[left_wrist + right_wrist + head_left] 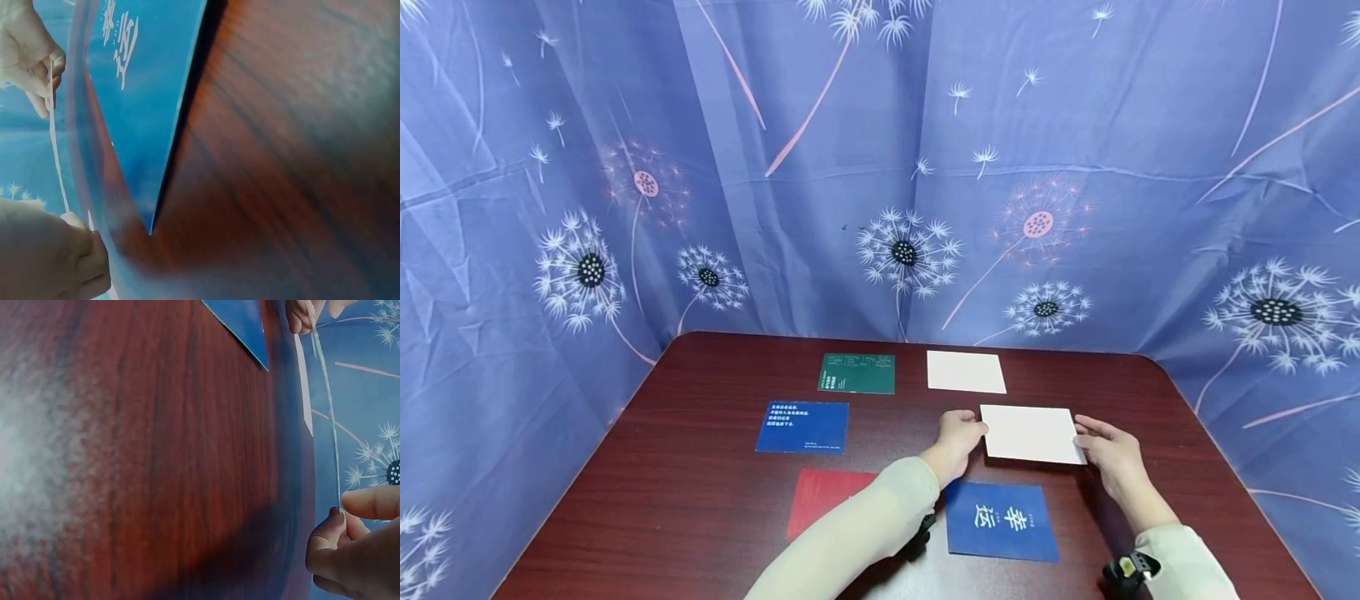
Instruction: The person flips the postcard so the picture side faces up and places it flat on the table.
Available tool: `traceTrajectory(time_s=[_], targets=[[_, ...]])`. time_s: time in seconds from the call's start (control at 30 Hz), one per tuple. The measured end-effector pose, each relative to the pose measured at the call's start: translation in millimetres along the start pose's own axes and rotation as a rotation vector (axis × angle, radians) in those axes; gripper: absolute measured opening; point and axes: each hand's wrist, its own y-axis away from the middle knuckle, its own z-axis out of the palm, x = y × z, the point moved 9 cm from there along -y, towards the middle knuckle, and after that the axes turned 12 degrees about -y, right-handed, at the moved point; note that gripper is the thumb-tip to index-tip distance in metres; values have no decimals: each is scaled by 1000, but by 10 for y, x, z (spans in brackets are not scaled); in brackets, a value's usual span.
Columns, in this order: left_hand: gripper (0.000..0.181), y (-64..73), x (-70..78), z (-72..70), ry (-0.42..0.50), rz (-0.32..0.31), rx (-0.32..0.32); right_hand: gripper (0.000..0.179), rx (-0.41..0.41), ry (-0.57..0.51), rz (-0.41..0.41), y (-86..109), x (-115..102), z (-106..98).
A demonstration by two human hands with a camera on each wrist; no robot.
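Note:
Between both hands a white card [1032, 433] is held by its two short ends, raised a little off the table, as the wrist views show it edge-on. My left hand [958, 437] pinches its left end between thumb and fingers. At the opposite end my right hand [1112, 454] pinches it near the corner. Just below the held card, a blue card with large white characters [1000, 521] lies on the table. Behind it another white card [966, 372] lies flat.
On the left side of the dark wooden table [677, 500] lie a green card [857, 373], a blue card with white text [802, 427] and a red card [823, 496], partly hidden by the left sleeve. A blue dandelion-print curtain [820, 208] hangs round the table.

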Motion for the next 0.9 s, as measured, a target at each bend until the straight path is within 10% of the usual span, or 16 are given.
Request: traceTrajectory(time_s=[0.9], targets=[[17,-23,78,-100,55,56,12,27,-6,-192,30,-27,-69,-6]])
